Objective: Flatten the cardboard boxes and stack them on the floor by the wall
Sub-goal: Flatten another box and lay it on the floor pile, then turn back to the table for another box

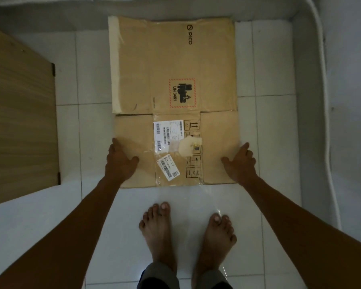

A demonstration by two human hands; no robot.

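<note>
A flattened brown cardboard box (175, 65) lies on the white tiled floor, its far edge against the wall. It carries a red-bordered UN 3481 mark, white shipping labels and a torn patch. My left hand (118, 161) grips the near left edge of the box, thumb on top, fingers along the side. At the near right edge, my right hand (241, 161) holds the box the same way. Whether other boxes lie beneath it is hidden.
A wooden cabinet or table top (19, 122) stands at the left. A white cable (326, 122) runs along the wall at the right. My bare feet (188, 232) stand on the tiles just in front of the box.
</note>
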